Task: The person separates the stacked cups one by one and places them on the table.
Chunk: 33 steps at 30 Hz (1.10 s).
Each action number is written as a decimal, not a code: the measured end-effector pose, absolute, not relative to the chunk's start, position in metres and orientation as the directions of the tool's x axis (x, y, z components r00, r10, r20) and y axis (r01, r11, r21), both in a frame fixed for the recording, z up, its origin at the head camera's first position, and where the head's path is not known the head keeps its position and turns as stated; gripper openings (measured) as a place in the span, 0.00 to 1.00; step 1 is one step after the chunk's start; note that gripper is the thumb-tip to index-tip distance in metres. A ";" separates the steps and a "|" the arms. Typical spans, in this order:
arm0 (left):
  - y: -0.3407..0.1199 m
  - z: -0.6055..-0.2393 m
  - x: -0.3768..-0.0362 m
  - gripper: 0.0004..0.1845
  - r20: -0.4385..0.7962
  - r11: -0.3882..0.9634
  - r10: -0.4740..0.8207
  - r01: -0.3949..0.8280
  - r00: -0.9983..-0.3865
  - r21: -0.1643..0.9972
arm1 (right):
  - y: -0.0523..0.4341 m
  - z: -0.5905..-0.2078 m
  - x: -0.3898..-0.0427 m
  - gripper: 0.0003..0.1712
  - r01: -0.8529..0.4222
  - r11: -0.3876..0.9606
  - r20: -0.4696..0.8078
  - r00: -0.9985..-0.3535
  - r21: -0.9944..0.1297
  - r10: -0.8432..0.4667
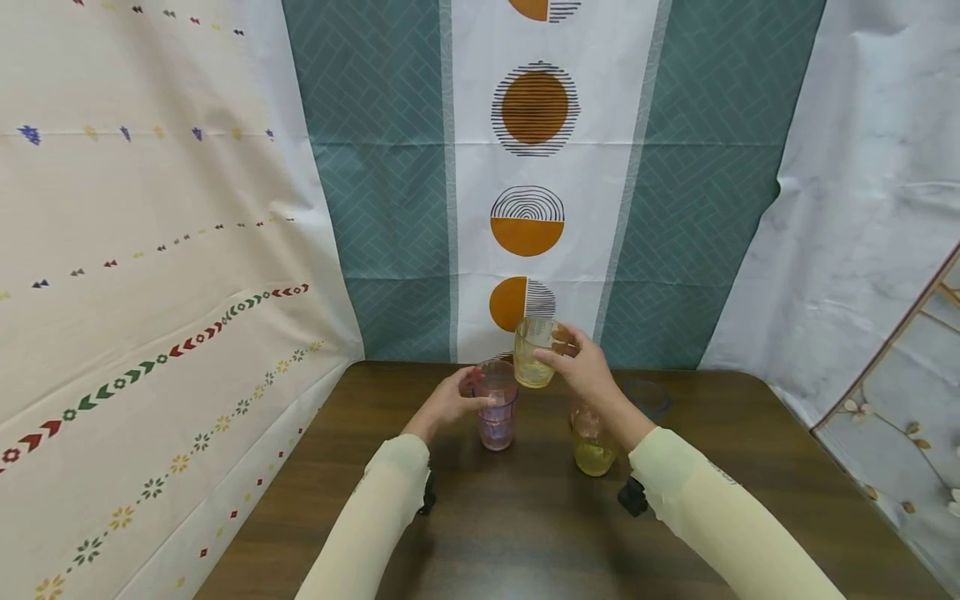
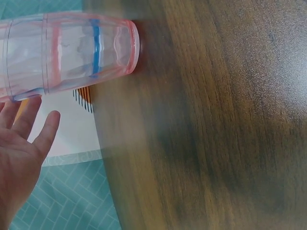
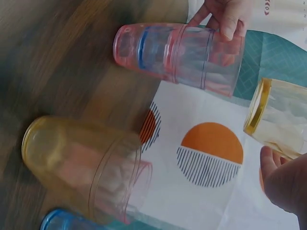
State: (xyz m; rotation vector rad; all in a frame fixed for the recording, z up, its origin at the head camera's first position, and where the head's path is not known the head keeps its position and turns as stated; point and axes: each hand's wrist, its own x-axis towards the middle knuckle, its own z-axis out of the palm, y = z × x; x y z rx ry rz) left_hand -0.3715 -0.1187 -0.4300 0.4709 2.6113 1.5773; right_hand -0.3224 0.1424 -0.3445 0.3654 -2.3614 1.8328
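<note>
While the pink stack [image 1: 497, 408] was steadied on the desk [image 1: 525, 517] by the left hand [image 1: 447, 402], the yellow cup [image 1: 534, 352], gripped aloft by the right hand [image 1: 588, 367], was best lowered squarely.

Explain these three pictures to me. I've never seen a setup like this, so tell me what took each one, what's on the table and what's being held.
No machine here: a person works with two bare hands and wears three cameras. The wide picture comes from a camera on the head, looking down over both arms. The other two come from cameras on the wrists, so they look tilted and very close.

On the dark wooden table stand a pink stack of cups, a yellow stack of cups and, behind it, a bluish cup. Patterned cloths hang around the table.

The left hand rests its fingers on the pink stack, steadying it. The right hand has a single yellow cup in its grip, lifted above the pink stack.
</note>
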 end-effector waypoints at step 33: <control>-0.120 -0.430 -0.370 0.42 0.093 0.408 0.297 0.214 -0.950 0.888 | 0.276 -0.378 -0.284 0.53 -0.223 0.494 0.280 -0.959 -0.841 0.043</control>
